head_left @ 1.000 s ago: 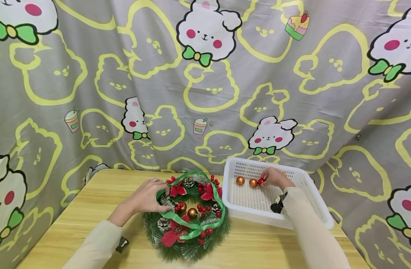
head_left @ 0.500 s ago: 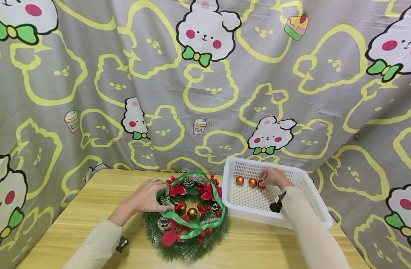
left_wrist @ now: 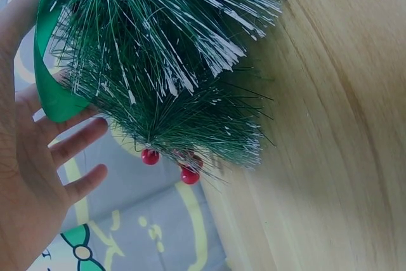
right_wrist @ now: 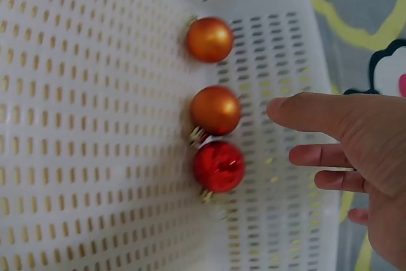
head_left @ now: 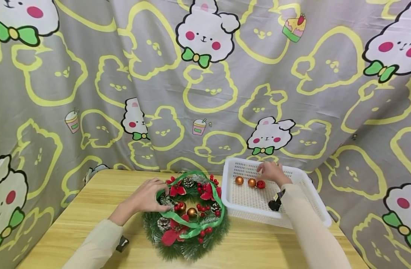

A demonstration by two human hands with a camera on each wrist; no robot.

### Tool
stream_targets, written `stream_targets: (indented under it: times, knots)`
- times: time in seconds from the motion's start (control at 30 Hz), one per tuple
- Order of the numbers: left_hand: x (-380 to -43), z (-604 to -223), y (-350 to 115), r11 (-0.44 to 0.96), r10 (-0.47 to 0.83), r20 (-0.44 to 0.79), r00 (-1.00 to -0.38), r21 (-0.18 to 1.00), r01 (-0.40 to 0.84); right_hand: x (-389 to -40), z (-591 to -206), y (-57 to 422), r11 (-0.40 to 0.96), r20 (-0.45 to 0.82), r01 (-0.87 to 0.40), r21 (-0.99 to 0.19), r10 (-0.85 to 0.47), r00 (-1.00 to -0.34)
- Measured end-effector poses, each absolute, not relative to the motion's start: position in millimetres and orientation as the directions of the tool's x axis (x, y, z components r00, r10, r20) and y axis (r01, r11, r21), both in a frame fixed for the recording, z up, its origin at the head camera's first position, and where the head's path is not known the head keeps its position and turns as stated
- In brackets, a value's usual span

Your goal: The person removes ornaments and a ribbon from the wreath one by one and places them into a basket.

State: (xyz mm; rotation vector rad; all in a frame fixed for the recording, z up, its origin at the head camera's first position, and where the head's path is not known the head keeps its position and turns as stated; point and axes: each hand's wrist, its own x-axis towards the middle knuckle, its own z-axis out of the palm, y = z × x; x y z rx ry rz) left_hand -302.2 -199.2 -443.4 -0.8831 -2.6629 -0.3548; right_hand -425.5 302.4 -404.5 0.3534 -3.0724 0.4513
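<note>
A green Christmas wreath (head_left: pixel 188 249) with red flowers, pinecones, red berries and a loose green ribbon (head_left: pixel 221 215) lies on the table. My left hand (head_left: pixel 145 196) rests at its left side; the left wrist view shows this hand's fingers (left_wrist: pixel 79 142) extended and spread beside the ribbon. Over the white basket (head_left: pixel 226 186), my right hand (head_left: pixel 272 172) holds nothing, its fingers apart from the balls. A red Christmas ball (right_wrist: pixel 219 167) lies in the basket, in line with two orange Christmas balls, one (right_wrist: pixel 216 110) beside it and another (right_wrist: pixel 210 40) farther along.
The wooden table (head_left: pixel 91 194) stands before a grey curtain (head_left: pixel 205 93) with cartoon bunnies. Two more orange balls, one (head_left: pixel 192 212) of them plain to see, show inside the wreath's ring. Black wrist gear (head_left: pixel 275 204) sits at the right cuff.
My right hand has let go of the red ball and lifted up and back from it, leaving it beside the orange ones. The left hand and the wreath have stayed put.
</note>
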Motion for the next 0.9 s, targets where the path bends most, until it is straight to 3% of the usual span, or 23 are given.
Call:
stream_targets:
  times: [0.23, 0.47, 0.9]
  knots:
    - [-302, -444, -199, 0.778, 0.533, 0.369, -0.762, 0.141, 0.612, -417, -385, 282, 0.913, 0.22, -0.305, -0.271, -0.25, -0.943]
    - [-303, -444, -199, 0.774, 0.536, 0.372, -0.758, 0.142, 0.617, -406, -366, 249, 0.855, 0.41, -0.437, -0.278, -0.306, -0.859]
    - [-303, -445, -200, 0.769, 0.541, 0.381, -0.75, 0.138, 0.624, -376, -341, 171, 0.725, 0.522, -0.614, -0.312, -0.409, -0.748]
